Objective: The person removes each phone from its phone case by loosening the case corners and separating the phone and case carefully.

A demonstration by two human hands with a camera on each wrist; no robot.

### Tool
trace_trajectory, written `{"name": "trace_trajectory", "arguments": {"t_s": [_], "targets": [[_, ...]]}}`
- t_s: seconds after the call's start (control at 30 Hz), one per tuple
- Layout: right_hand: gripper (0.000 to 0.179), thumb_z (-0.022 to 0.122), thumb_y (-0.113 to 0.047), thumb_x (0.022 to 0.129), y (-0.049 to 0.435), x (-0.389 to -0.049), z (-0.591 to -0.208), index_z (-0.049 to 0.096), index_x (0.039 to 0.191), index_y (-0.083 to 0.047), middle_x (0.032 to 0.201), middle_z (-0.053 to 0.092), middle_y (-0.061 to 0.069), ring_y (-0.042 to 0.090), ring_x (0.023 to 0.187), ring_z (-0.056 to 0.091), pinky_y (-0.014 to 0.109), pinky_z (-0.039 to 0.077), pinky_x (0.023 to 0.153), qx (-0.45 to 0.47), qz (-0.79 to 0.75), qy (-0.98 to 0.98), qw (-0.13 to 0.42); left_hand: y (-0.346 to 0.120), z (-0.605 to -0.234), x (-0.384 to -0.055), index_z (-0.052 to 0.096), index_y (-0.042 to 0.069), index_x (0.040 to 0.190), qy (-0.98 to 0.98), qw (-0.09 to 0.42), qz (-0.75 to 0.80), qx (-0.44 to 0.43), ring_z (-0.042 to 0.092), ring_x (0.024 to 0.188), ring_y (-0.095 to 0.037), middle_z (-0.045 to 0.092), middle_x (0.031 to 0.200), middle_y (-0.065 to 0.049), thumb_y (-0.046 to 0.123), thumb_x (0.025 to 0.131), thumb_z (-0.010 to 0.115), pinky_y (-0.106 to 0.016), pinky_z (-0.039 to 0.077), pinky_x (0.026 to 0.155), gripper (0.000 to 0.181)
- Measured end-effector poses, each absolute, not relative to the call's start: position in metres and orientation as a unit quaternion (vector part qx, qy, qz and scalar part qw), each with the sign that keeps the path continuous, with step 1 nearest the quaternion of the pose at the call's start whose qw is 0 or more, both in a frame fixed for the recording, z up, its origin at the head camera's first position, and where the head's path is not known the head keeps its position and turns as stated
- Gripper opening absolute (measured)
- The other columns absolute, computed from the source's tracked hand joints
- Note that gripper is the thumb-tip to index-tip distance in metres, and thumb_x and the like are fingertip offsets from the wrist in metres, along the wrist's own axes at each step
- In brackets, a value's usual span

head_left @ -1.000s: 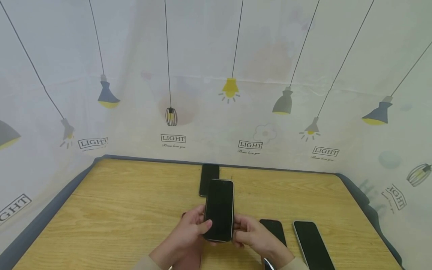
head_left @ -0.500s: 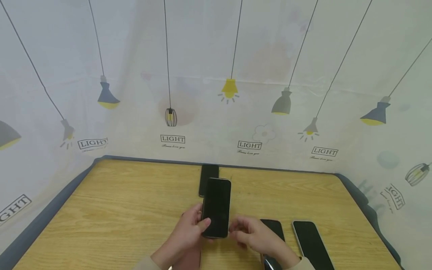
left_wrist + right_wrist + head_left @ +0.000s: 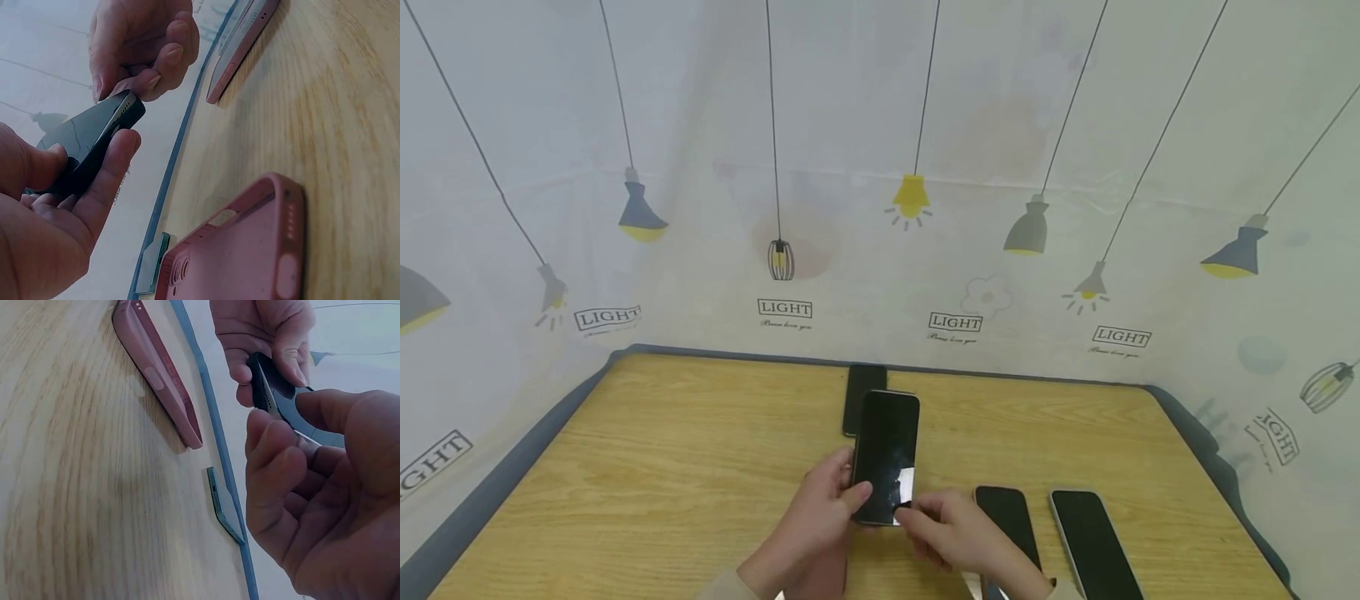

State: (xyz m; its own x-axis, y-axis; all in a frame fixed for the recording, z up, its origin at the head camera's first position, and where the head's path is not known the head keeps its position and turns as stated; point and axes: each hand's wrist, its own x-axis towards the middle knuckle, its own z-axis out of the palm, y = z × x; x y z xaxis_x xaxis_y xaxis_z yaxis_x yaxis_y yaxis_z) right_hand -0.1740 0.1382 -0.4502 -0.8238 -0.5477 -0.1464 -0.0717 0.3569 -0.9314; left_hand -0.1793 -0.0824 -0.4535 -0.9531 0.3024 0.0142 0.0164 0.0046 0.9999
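Observation:
My left hand (image 3: 820,508) grips a black-screened phone (image 3: 886,450) upright over the table, its thumb on the front and fingers behind. In the left wrist view a dark cover wraps the back and end of the phone (image 3: 94,134), beside a light edge with speaker holes. My right hand (image 3: 958,529) pinches the phone's lower right corner; its thumb lies on the screen in the right wrist view, the other fingers curled at the edge. Below the left hand lies a pink phone case (image 3: 826,575), hollow side up, with camera and side cutouts.
Another dark phone (image 3: 859,400) lies at the table's back edge, partly behind the held one. Right of my right hand lie a pink-cased phone (image 3: 1011,517) and a light-rimmed phone (image 3: 1093,542). A lamp-printed curtain (image 3: 850,125) surrounds the wooden table (image 3: 662,467).
My right hand left the phone's side edge, stood slightly apart half a second ago, and now pinches the lower right corner. The phone has tilted, and a bright reflection shows on its screen.

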Motion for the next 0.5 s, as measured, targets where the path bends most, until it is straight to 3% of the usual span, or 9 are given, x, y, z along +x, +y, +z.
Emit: {"name": "trace_trajectory", "arguments": {"t_s": [0.23,0.5], "targets": [[0.046,0.061,-0.031,0.105,0.1338,-0.1743,-0.4519,0.061,0.072,0.002,0.058,0.055,-0.002,0.008,0.046,0.047,0.019,0.039,0.043,-0.186,-0.523,0.809,0.195,-0.0826,-0.4511,-0.1794,0.05,-0.006,0.137,0.689,0.124,0.705,0.114,0.075,0.09,-0.028,0.073,0.11,-0.024,-0.008,0.102,0.052,-0.042,0.064,0.07,0.035],[0.047,0.062,-0.034,0.104,0.1291,-0.176,-0.4572,0.064,0.076,0.004,0.058,0.055,-0.002,0.006,0.046,0.047,0.018,0.036,0.042,-0.184,-0.527,0.809,0.183,-0.0816,-0.4515,-0.1789,0.051,-0.006,0.138,0.679,0.134,0.71,0.129,0.075,0.093,-0.028,0.073,0.11,-0.025,-0.01,0.101,0.052,-0.04,0.064,0.072,0.038]]}}
